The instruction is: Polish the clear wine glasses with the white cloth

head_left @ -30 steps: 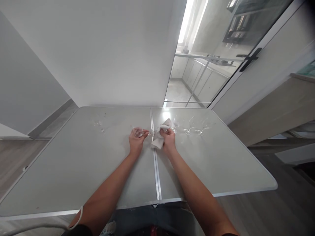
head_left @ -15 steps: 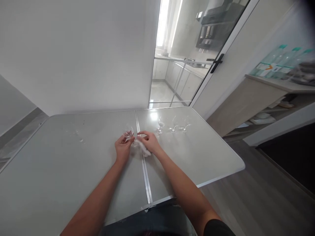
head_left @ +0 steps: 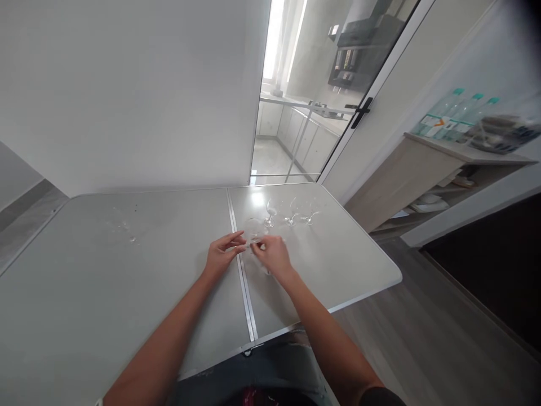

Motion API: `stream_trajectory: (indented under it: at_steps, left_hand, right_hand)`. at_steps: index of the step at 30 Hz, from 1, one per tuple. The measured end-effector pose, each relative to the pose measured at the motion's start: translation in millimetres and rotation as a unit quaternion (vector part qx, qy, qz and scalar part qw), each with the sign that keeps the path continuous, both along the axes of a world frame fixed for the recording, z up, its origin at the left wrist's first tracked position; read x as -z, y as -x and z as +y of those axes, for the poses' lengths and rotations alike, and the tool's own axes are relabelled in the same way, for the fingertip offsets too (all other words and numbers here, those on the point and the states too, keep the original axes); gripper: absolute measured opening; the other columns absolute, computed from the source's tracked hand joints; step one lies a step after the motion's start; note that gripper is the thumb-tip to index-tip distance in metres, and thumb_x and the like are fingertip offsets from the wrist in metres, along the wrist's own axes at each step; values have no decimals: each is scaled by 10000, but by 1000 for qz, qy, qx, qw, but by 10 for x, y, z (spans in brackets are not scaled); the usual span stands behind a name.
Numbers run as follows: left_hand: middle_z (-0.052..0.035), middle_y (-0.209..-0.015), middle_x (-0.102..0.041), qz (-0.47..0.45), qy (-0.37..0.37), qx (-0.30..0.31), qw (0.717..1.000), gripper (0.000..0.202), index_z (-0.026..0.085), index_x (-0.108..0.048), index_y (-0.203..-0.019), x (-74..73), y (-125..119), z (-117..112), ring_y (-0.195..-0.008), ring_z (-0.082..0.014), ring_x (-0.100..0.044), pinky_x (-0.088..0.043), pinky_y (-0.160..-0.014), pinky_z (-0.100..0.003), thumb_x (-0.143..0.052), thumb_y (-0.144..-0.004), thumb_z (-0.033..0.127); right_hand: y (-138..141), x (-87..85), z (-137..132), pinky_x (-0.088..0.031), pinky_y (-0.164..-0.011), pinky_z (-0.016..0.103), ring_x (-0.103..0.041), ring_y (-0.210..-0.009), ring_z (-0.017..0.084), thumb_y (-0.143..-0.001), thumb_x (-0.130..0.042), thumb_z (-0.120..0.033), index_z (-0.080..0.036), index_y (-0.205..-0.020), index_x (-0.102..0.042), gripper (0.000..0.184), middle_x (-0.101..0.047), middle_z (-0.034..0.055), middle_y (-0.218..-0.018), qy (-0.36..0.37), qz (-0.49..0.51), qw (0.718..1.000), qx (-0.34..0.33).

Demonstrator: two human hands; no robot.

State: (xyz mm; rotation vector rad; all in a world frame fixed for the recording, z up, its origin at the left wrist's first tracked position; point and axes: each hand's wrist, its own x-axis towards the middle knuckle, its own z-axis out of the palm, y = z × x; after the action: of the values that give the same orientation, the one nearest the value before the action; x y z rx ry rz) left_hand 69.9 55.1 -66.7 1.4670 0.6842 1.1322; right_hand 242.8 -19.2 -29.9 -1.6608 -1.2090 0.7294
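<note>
My right hand (head_left: 274, 255) is closed in a pinch on a clear stemmed wine glass (head_left: 255, 226); the bowl shows just beyond the fingertips. Part of the glass is hidden by the hand. To its left, my left hand (head_left: 224, 251) has thumb and fingers apart, with the tips close to the glass. Three more stemmed glasses stand in a row beyond my right hand: a near one (head_left: 269, 217), a middle one (head_left: 291, 217) and a far-right one (head_left: 310, 217). Faint clear glassware (head_left: 132, 239) is on the left half; its outline is hard to make out.
The pale folding table (head_left: 169, 316) has a metal seam (head_left: 245, 293) down its middle. A white wall (head_left: 147, 101) and a glass door (head_left: 291, 129) rise behind it. At right, a wooden cabinet (head_left: 406, 169) bears clear bottles with green caps (head_left: 452, 113).
The glass has moved right across the seam, from my left hand to my right. My left hand has opened. The white cloth from my right hand is no longer clearly visible.
</note>
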Motion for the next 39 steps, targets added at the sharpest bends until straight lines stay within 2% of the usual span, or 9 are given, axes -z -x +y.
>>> stream_trajectory:
  at_steps: [5, 9, 13, 20, 26, 29, 32, 36, 39]
  left_hand:
    - [-61, -897, -711, 5, -1, -34, 999, 258, 241, -797, -982, -50, -5, 1, -796, -178, -665, -600, -693, -302, -783, -782, 404]
    - [-47, -890, -680, -3, 16, -31, 999, 262, 228, -784, -961, -68, -5, 11, -691, -140, -629, -590, -641, -289, -763, -799, 433]
    - [-45, -858, -662, 1, 19, -37, 999, 266, 219, -774, -951, -37, 17, 33, -678, -140, -628, -576, -629, -278, -747, -815, 447]
    - [-45, -844, -645, 7, 13, -45, 999, 274, 216, -764, -944, 16, 27, 70, -648, -133, -616, -551, -592, -260, -734, -832, 465]
    - [-44, -848, -648, -7, 16, -43, 999, 282, 215, -761, -915, 15, 21, 73, -600, -117, -606, -528, -550, -246, -752, -814, 477]
    - [-47, -872, -647, -11, 19, -45, 999, 285, 215, -761, -913, 37, 29, 79, -605, -116, -608, -525, -546, -247, -757, -809, 481]
    - [-45, -887, -642, -12, 28, -47, 998, 294, 215, -762, -917, 42, 34, 77, -609, -110, -604, -517, -553, -245, -764, -801, 484]
    - [-40, -882, -628, -4, 35, -51, 998, 271, 224, -764, -925, 28, 38, 68, -616, -111, -592, -511, -554, -244, -766, -803, 467]
    - [-28, -791, -627, -4, 50, -53, 997, 274, 222, -765, -921, 22, 41, 68, -602, -116, -579, -509, -554, -241, -774, -792, 463]
  right_hand:
    - [-658, 70, -232, -504, -716, 284, -733, -825, 262, -757, -670, -365, -230, -711, -799, 193, -797, 55, -823, 43, -146, 982, 110]
    - [-931, 103, -233, -494, -614, 251, -730, -727, 244, -745, -657, -381, -212, -695, -794, 223, -743, 53, -632, 102, -156, 972, 145]
    - [-965, 141, -179, -449, -549, 231, -677, -599, 198, -744, -647, -396, -188, -660, -778, 259, -679, 39, -529, 113, -163, 969, 147]
    - [-980, 197, -141, -418, -528, 226, -639, -566, 182, -728, -639, -401, -180, -624, -759, 272, -643, 31, -482, 121, -185, 964, 149]
    - [-945, 217, -156, -434, -554, 236, -685, -650, 205, -740, -651, -398, -190, -688, -778, 249, -723, 51, -600, 118, -182, 966, 141]
    - [-957, 183, -184, -448, -563, 249, -708, -713, 224, -722, -702, -425, -191, -854, -800, 286, -770, 57, -729, 127, -162, 969, 134]
    - [-1020, 122, -276, -471, -605, 265, -720, -762, 235, -703, -747, -469, -188, -966, -786, 386, -783, 67, -814, 145, -154, 968, 134]
    - [-1104, 17, -519, -459, -600, 280, -705, -743, 241, -750, -726, -494, -178, -807, -782, 326, -765, 103, -798, 190, -169, 960, 113]
    - [-1021, -77, -715, -444, -569, 275, -679, -689, 222, -793, -698, -512, -181, -737, -772, 344, -729, 86, -740, 202, -114, 971, 56]
